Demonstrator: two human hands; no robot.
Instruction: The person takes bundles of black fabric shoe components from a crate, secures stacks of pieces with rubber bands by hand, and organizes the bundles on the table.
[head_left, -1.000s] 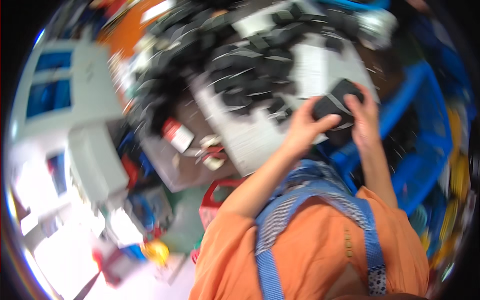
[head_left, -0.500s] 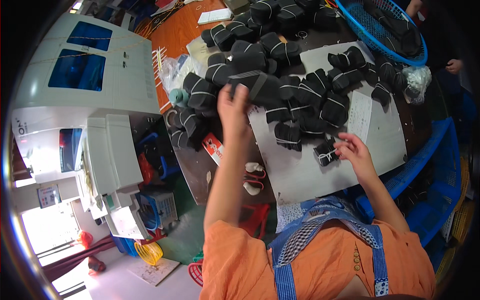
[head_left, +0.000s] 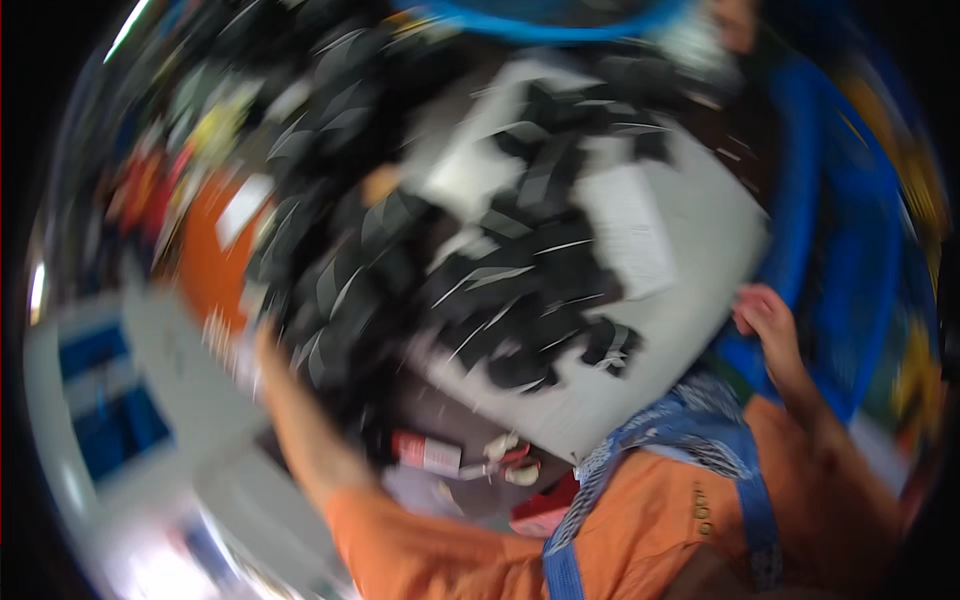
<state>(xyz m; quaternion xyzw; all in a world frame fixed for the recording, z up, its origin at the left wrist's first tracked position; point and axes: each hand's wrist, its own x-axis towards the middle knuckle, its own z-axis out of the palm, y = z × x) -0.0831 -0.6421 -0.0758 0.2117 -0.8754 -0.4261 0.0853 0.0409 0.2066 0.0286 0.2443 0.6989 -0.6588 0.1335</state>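
Note:
Motion smears this head view. My left arm reaches to the far left, and my left hand (head_left: 264, 345) is at the table's left side, beside heaped black cloth bundles (head_left: 350, 310) tied with pale bands. Its fingers are too blurred to read, and anything in them is hidden. My right hand (head_left: 765, 310) hovers by the right edge of the pale board (head_left: 700, 210), fingers curled in, with nothing visible in it. More tied black bundles (head_left: 515, 325) lie on the board, including a small one (head_left: 608, 345) near its front edge.
A printed white sheet (head_left: 628, 235) lies on the board. A blue basket (head_left: 540, 32) stands at the far edge, blue crates (head_left: 800, 150) along the right. Near the front are a red-and-white packet (head_left: 425, 453) and red-handled scissors (head_left: 512, 462). Another person's hand (head_left: 735, 22) shows at the top.
The view has swung round. My left hand has left the dark bundle it was at and reached out leftward. My right hand has moved away from the small bundle, its fingers now curled.

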